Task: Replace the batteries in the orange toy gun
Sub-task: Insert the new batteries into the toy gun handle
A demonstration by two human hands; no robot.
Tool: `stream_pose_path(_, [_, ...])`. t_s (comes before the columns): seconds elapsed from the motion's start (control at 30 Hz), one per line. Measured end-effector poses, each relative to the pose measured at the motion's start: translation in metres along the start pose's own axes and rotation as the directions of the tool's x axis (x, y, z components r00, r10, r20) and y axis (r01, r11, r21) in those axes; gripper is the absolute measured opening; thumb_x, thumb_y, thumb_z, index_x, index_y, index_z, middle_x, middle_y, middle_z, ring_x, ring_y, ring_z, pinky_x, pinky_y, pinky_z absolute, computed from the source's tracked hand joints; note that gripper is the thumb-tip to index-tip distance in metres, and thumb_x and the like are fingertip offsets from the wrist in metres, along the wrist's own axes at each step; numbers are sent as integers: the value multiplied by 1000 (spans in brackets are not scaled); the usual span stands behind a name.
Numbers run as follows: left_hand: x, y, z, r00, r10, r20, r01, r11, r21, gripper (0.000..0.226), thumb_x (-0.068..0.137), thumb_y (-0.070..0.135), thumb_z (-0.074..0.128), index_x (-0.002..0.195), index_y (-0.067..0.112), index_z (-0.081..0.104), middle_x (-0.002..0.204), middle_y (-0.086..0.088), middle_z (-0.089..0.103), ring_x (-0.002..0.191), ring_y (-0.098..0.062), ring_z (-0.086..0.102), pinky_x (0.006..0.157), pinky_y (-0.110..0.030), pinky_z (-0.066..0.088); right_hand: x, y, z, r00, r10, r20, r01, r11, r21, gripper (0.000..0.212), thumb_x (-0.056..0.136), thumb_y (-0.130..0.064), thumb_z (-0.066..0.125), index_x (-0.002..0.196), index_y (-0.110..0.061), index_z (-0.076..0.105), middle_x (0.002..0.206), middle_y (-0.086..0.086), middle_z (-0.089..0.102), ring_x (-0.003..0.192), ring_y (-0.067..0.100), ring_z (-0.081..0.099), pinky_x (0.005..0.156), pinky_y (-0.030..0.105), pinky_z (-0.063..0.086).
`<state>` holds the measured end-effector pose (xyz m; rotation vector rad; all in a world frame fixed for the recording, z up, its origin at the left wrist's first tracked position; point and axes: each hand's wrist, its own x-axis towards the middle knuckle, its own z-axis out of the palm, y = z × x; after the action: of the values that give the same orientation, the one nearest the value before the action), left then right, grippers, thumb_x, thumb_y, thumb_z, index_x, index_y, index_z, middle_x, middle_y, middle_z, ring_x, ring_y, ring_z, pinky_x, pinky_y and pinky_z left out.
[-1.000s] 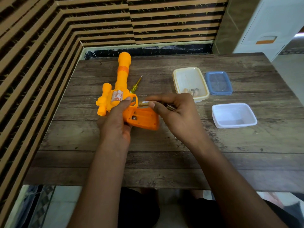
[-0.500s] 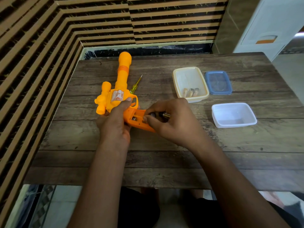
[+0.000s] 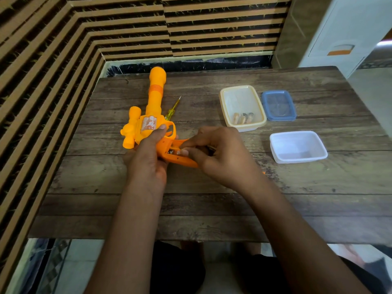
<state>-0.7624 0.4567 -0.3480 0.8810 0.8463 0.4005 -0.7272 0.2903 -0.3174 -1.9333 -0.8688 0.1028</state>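
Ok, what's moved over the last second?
The right hand, pinching a battery, dropped from beside the trigger guard to the open compartment in the grip of the orange toy gun. The left hand keeps gripping the gun's body; screwdriver and containers unchanged.

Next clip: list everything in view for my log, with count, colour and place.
orange toy gun: one, orange, left-centre of table, grip compartment open
screwdriver: one, yellow handle, just right of the gun's barrel
cream container: one, cream, far centre-right
batteries: about three, inside cream container
blue lid: one, blue, right of cream container
white container: one, white, nearer, right side
table: one, brown wood
left hand: grips gun body
right hand: fingertips at open compartment
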Motion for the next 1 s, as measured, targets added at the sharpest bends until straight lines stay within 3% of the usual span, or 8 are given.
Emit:
stream_pose_path(0.13, [0, 0, 0, 1000, 1, -9, -1, 1000, -22, 52, 85, 13, 82, 134, 9, 65, 126, -20, 73, 111, -35, 74, 88, -54, 63, 2, -5, 2, 985, 170, -36, -164, 977, 136, 7, 81, -15, 86, 87, -17, 82, 57, -2, 54, 58, 14, 53, 63, 40, 46])
stream_pose_path(0.2, [-2, 2, 1, 1000, -18, -12, 18, 999, -37, 49, 87, 12, 80, 134, 10, 65, 123, -17, 74, 109, -33, 75, 87, -50, 64, 3, -7, 2, 955, 289, -68, -269, 939, 212, 24, 75, -18, 92, 92, -15, 75, 57, -4, 48, 57, 12, 49, 57, 33, 44])
stream_pose_path(0.3, [-5, 5, 2, 999, -49, -25, 47, 998, -50, 44, 88, 11, 80, 130, 11, 68, 116, -14, 77, 95, -26, 79, 72, -39, 66, 5, -6, 0, 823, 568, -10, -533, 779, 330, 57, 61, -37, 100, 102, -17, 66, 70, 3, 61, 55, 13, 52, 48, 25, 39])
stream_pose_path(0.4, [-5, 5, 3, 998, -43, -34, 42, 998, -41, 45, 87, 10, 81, 130, 11, 68, 116, -14, 77, 92, -25, 79, 64, -37, 65, 3, -3, -2, 694, 685, 222, -700, 569, 432, 49, 66, -40, 97, 78, -13, 58, 67, 4, 48, 44, 10, 38, 40, 21, 26])
stream_pose_path(0.5, [-7, 5, 5, 999, -31, -42, 29, 999, -33, 45, 87, 9, 80, 130, 10, 68, 116, -15, 77, 90, -25, 79, 65, -38, 66, 0, -5, 1, 665, 668, 334, -714, 439, 545, 42, 75, -27, 91, 68, -17, 51, 61, 2, 37, 39, 10, 27, 40, 18, 20])
stream_pose_path(0.67, [-4, 2, 3, 999, -23, -28, 22, 999, -25, 45, 89, 10, 79, 132, 13, 67, 116, -14, 77, 87, -23, 80, 65, -37, 65, 2, -6, 3, 631, 714, 304, -722, 397, 567, 40, 70, -21, 92, 64, -16, 53, 58, 2, 36, 38, 11, 26, 40, 19, 20])
stream_pose_path(0.83, [-3, -5, 3, 999, 18, -42, -20, 999, -41, 53, 81, 8, 86, 130, 13, 68, 117, -15, 77, 90, -31, 80, 64, -42, 64, 0, -3, 14, 615, 778, 129, -709, 474, 522, 31, 67, -16, 86, 66, -13, 56, 47, -2, 37, 34, 11, 31, 39, 18, 22])
stream_pose_path(1.0, [-4, 0, 4, 999, 1, -36, -3, 999, -41, 49, 83, 9, 84, 129, 14, 69, 117, -14, 77, 91, -28, 80, 63, -41, 64, -1, -8, 10, 628, 758, 177, -696, 445, 564, 47, 72, -29, 91, 56, -20, 48, 48, -3, 40, 35, 10, 33, 41, 21, 24])
